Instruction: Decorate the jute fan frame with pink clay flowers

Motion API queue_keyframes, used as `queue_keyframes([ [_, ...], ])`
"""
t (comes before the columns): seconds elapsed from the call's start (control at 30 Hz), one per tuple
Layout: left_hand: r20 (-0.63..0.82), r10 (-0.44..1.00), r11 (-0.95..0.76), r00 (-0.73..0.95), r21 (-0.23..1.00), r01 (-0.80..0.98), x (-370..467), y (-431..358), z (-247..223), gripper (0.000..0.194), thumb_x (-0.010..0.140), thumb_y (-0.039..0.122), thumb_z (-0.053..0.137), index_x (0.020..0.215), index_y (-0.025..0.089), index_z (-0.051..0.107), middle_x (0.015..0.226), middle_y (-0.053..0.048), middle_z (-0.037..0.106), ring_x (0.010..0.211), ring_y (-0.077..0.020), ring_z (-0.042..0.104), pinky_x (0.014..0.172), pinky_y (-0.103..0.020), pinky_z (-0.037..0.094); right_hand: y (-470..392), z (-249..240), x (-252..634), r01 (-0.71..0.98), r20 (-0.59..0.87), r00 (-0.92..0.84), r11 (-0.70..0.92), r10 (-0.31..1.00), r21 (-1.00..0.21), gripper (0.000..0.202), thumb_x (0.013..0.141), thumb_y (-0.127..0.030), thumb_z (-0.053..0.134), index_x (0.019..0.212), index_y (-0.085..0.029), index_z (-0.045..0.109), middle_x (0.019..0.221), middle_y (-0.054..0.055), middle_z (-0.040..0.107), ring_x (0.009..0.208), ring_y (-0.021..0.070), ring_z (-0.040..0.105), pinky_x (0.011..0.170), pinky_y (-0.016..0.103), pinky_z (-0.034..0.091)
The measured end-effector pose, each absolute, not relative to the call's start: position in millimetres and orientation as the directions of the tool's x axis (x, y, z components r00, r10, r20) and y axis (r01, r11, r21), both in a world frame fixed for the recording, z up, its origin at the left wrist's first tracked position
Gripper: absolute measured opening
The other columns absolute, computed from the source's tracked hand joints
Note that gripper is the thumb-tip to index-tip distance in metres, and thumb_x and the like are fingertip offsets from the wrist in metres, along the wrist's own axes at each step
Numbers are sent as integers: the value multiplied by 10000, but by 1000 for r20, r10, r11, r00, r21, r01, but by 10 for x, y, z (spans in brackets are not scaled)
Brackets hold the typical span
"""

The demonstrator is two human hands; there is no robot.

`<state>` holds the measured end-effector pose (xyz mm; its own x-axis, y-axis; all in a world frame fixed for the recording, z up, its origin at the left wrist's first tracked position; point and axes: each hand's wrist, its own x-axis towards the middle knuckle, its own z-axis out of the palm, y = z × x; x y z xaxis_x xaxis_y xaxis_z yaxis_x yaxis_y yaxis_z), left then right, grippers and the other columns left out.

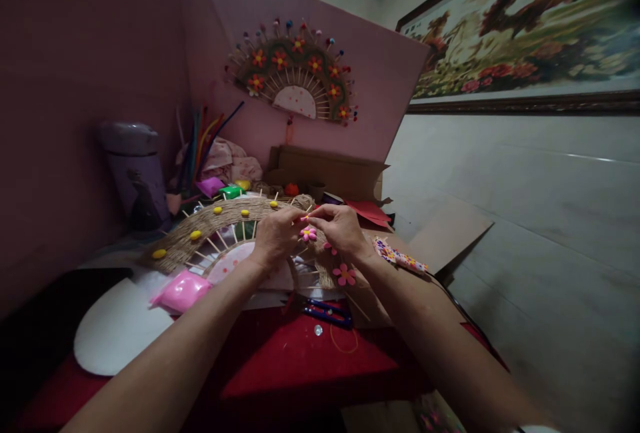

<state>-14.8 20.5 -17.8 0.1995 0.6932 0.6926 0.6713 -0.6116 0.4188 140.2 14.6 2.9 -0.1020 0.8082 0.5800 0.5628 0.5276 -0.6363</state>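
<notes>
A half-round fan of twine-wrapped sticks [185,240] lies on the table, with yellow ovals along its left arc and pink clay flowers on its right. Over its upper right part, my left hand [279,234] and my right hand [341,228] meet with pinched fingers. Between their fingertips is a small bit of pink clay [305,218], partly hidden. Just below the fingertips shows a pink flower [309,234] with a yellow centre. Another pink flower [345,274] sits lower on the twine, under my right wrist.
Blue-handled thread snips [327,312] lie near the fan's lower edge. A bag of pink clay [183,291] and a white rounded board [117,330] are at left. Behind stand a purple container [135,176] and cardboard [325,170]; a finished fan [295,76] hangs above.
</notes>
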Motion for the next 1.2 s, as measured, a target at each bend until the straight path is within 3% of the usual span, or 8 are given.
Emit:
queue_keyframes([
  [0.13,703,688,-642,180,474,603,-141,221,-190,159,810,288,610,870,215,738,870,-50,740,787,-178,657,679,-254,434,145,33,1412,457,538,-74,508,840,-730,97,751,-227,644,744,-175,725,725,38,732,675,162,662,621,264,495],
  [0.27,698,704,-643,132,547,535,-136,242,-210,179,804,330,622,889,231,744,846,-44,741,763,-173,658,676,-253,445,131,31,1469,429,557,-26,513,830,-744,118,767,-232,619,792,-166,713,767,48,731,706,162,663,657,278,510],
  [0.5,681,717,-669,146,614,419,-136,300,-244,233,812,360,597,897,203,746,773,-53,732,687,-163,644,631,-249,448,41,12,1499,527,672,-159,637,724,-562,92,791,-239,646,850,-205,708,878,45,725,835,173,656,749,295,497],
  [0.83,689,707,-702,161,654,282,-126,302,-227,220,773,359,624,791,177,745,646,-42,689,576,-136,597,575,-240,439,24,-2,1526,564,758,-191,702,624,-435,112,823,-256,627,864,-196,713,855,52,713,795,174,640,720,288,485],
  [0.97,649,750,-661,127,726,190,-120,249,-159,223,758,357,633,759,159,738,569,-24,649,528,-124,571,541,-233,434,-29,-15,1510,591,795,-223,727,563,-349,251,848,-182,535,1048,-195,687,965,73,695,890,182,629,788,302,488],
  [1.1,616,779,-624,120,780,48,-94,168,-78,248,722,389,668,714,147,722,526,-12,632,477,-109,555,497,-220,439,-83,-16,1475,668,788,-294,706,541,-235,414,789,-93,483,1149,-203,656,964,70,665,919,190,600,797,305,482],
  [1.2,572,811,-573,122,819,-23,-82,130,-32,297,709,433,679,712,139,720,517,-11,630,467,-105,555,486,-219,460,-116,-8,1461,696,783,-253,669,568,-260,507,762,-54,437,1206,-209,624,970,68,659,909,184,594,796,300,481],
])
